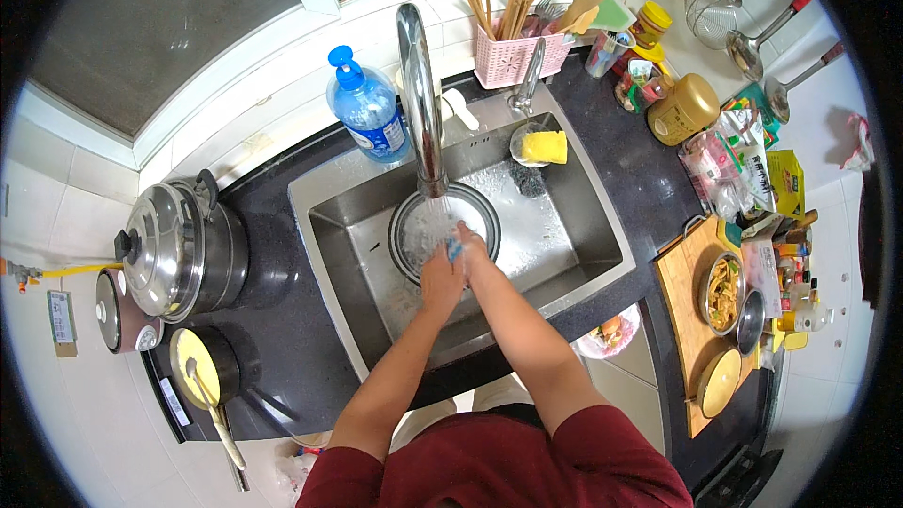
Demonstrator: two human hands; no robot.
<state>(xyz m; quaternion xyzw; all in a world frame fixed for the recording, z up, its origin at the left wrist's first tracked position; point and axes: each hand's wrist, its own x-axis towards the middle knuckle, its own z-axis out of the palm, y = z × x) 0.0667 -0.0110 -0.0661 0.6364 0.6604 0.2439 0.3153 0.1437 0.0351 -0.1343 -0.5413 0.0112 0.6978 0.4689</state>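
Steel sink (602, 226) — both hands (455, 263) scrub a round pan (414, 226).

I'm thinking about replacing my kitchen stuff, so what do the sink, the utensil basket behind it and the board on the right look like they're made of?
The sink looks like brushed stainless steel: grey, with dull reflections. The utensil basket seems to be pink moulded plastic, with a lattice of holes. The board appears to be wood or bamboo: warm brown and matte.
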